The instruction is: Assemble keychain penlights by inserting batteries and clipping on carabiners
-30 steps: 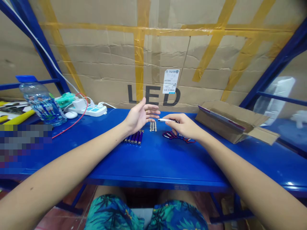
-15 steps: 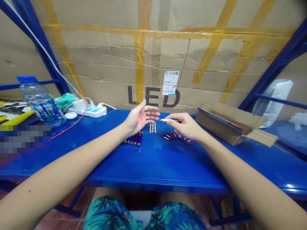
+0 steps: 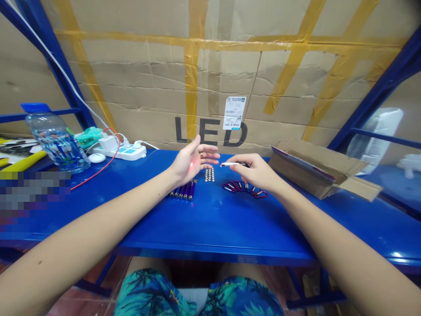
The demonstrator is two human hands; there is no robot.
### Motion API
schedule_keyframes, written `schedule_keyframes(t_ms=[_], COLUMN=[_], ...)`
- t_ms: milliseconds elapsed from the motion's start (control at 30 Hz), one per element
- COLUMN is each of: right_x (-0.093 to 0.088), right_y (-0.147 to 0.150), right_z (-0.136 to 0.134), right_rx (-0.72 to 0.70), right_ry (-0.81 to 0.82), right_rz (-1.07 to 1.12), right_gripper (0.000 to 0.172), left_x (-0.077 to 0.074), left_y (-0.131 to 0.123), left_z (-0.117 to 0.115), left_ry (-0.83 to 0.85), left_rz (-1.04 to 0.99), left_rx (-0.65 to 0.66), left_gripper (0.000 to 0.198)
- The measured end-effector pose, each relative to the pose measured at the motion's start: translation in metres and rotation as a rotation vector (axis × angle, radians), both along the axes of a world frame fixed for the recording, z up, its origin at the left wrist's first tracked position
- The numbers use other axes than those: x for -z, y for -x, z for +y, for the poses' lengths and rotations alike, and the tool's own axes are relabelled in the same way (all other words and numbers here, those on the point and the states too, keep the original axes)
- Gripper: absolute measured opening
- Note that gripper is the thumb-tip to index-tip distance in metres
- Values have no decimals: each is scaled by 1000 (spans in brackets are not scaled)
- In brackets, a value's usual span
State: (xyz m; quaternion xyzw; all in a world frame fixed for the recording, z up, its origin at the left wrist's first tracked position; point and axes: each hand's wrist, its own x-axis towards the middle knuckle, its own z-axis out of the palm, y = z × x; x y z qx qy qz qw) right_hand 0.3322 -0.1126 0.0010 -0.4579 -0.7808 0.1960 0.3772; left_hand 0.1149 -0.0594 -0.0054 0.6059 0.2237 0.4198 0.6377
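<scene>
My right hand (image 3: 255, 170) is closed around a slim laser pointer (image 3: 226, 164), silver at the end that faces left. A red glow falls on the palm of my left hand (image 3: 192, 163), which is held up open, fingers apart, a little left of the pointer's tip. Below the left hand, several purple metal tubes (image 3: 184, 191) lie side by side, partly hidden by the wrist. Small silver button cells (image 3: 209, 175) stand in rows between the hands. Several red, purple and blue carabiners (image 3: 245, 188) lie fanned out under the right hand.
On the blue table (image 3: 210, 224), an open cardboard box (image 3: 302, 171) stands at the right. A water bottle (image 3: 57, 140), a white power strip (image 3: 126, 151) and a red cable (image 3: 108, 169) are at the left. A large taped carton (image 3: 158, 87) walls off the back.
Both hands stay almost in place. The laser pointer's tip has shifted very slightly, and the red spot on my left palm looks smaller and brighter.
</scene>
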Motion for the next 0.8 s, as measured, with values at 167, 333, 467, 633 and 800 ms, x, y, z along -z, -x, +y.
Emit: schedule_keyframes(t_ms=[167, 333, 467, 633, 800], right_x=[0, -1, 1, -1, -3], right_y=[0, 3, 7, 19, 23], right_z=[1, 2, 8, 26, 57], right_rx=[-8, -14, -62, -49, -22], right_ry=[0, 12, 15, 34, 91], right_rz=[-15, -26, -99, -166, -182], right_gripper=[30, 28, 25, 21, 19], left_x=[-1, -2, 0, 2, 1], left_y=[-1, -1, -3, -5, 0], left_z=[-1, -1, -1, 13, 51], left_ry=[10, 21, 7, -266, -458], left_rz=[-14, -39, -15, 210, 402], left_rx=[-8, 19, 21, -106, -194], left_gripper=[69, 65, 60, 22, 14])
